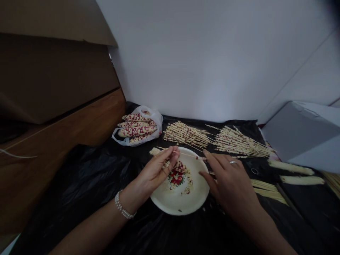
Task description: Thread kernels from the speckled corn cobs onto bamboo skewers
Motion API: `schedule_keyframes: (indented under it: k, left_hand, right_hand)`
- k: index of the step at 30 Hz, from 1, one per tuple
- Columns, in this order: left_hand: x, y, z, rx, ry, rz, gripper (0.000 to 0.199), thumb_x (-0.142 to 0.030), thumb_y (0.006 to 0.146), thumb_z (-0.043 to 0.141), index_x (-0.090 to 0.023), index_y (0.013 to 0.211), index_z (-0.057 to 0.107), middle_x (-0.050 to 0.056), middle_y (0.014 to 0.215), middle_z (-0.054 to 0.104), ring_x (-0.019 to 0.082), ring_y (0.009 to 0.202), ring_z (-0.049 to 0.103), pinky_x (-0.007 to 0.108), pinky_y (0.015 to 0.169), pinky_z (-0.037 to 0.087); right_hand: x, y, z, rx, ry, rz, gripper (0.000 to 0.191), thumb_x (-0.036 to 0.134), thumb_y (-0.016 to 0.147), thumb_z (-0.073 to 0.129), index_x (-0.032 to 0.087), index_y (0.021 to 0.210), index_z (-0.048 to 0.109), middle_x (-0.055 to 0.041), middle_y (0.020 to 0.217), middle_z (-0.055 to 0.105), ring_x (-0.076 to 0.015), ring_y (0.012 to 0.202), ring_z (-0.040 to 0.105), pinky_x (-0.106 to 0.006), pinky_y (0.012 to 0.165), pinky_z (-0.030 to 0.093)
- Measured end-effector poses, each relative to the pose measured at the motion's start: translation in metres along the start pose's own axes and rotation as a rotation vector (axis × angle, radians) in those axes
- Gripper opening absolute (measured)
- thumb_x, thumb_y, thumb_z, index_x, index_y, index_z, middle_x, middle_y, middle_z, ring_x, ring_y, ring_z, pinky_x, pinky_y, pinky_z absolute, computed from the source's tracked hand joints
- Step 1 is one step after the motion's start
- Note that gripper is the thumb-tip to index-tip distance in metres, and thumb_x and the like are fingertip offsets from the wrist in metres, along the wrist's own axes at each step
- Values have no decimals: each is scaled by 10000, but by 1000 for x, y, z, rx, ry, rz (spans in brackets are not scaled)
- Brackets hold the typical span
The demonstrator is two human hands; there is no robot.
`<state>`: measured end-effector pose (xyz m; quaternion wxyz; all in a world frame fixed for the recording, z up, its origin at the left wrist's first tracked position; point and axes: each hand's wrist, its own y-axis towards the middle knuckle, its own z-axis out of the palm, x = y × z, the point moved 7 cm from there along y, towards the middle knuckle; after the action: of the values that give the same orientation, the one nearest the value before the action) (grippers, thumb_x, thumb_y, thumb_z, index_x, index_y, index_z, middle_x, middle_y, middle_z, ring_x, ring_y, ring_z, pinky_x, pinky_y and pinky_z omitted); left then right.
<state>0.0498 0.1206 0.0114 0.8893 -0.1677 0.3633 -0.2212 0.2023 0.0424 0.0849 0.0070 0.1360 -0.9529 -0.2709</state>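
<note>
My left hand, with a beaded bracelet at the wrist, pinches a thin wooden skewer. A few red and white corn kernels sit at the skewer's right end. My right hand, wearing a ring, is beside that end with thumb and index finger apart; whether it touches the kernels is hard to tell. Below my hands is a white bowl with a red flower pattern. A partly stripped corn cob lies in it behind my left fingers, among loose kernels.
Speckled corn cobs fill a plastic bag at the back left. Two piles of kernel-threaded skewers lie behind the bowl. Bare cobs and plain skewers are at right on black plastic. Cardboard boxes flank both sides.
</note>
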Motion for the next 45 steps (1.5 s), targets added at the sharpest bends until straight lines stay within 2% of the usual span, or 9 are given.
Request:
schedule_keyframes:
  k: [5, 9, 12, 18, 21, 24, 28, 34, 45]
  left_hand:
    - [42, -14, 8, 82, -21, -261, 135, -118, 881, 583, -38, 944, 671, 106, 881, 710, 107, 710, 690, 165, 703, 571]
    - [43, -19, 17, 221, -127, -346, 432, -384, 916, 535, -14, 1125, 615, 178, 1052, 687, 211, 940, 688, 282, 861, 552]
    - [38, -18, 22, 305, -209, -380, 662, -542, 924, 406, 4, 1279, 522, 230, 1156, 638, 286, 1088, 628, 397, 982, 475]
    - [47, -17, 21, 353, -244, -407, 714, -577, 925, 334, -41, 1390, 414, 221, 1245, 594, 311, 1175, 563, 427, 1021, 385]
    - [60, -22, 22, 400, -250, -476, 758, -610, 910, 332, -2, 1348, 444, 228, 1168, 624, 310, 1128, 582, 408, 1001, 380]
    - [69, -27, 23, 422, -295, -548, 665, -565, 931, 335, -2, 1211, 549, 168, 971, 674, 241, 955, 634, 347, 954, 398]
    - [68, -25, 24, 410, -331, -525, 547, -483, 961, 336, -17, 1055, 608, 118, 826, 667, 184, 810, 628, 311, 922, 404]
    - [57, -21, 22, 400, -265, -475, 601, -493, 957, 330, 7, 1230, 522, 173, 970, 667, 243, 958, 622, 389, 987, 374]
    - [56, -20, 19, 387, -232, -473, 611, -548, 936, 347, -97, 1320, 494, 124, 956, 656, 218, 871, 613, 359, 887, 419]
  right_hand:
    - [30, -5, 10, -23, 103, -107, 365, 117, 899, 436, 76, 1238, 566, -144, 1053, 673, -244, 930, 614, -379, 825, 483]
    - [14, -6, 14, -25, 148, -8, 410, 71, 892, 361, 97, 1255, 551, -101, 886, 671, -193, 755, 622, -290, 627, 493]
    - [3, -4, 6, -69, 265, 40, 354, 139, 916, 407, 111, 1235, 561, -104, 908, 667, -194, 827, 635, -287, 684, 505]
    - [38, -9, 8, -3, 543, -38, 257, 156, 928, 440, 193, 1087, 639, -62, 900, 675, -154, 763, 629, -256, 666, 495]
    - [55, -13, 20, 55, 498, -116, 225, 198, 918, 485, 205, 1037, 675, -50, 832, 660, -156, 675, 611, -251, 550, 461]
    - [46, -11, 26, 35, 446, -88, 258, 159, 912, 471, 205, 1040, 690, -81, 942, 673, -178, 766, 636, -270, 595, 485]
    - [18, -3, 27, 64, 581, 15, 250, 162, 919, 481, 217, 1053, 685, -65, 949, 658, -152, 837, 632, -270, 726, 504]
    - [-6, 3, 18, 24, 656, 89, 208, 204, 921, 498, 201, 1004, 688, -37, 881, 620, -127, 782, 612, -254, 696, 482]
    - [20, -6, 38, 150, 565, 45, 204, 216, 909, 501, 223, 975, 694, -45, 886, 644, -149, 791, 620, -280, 707, 489]
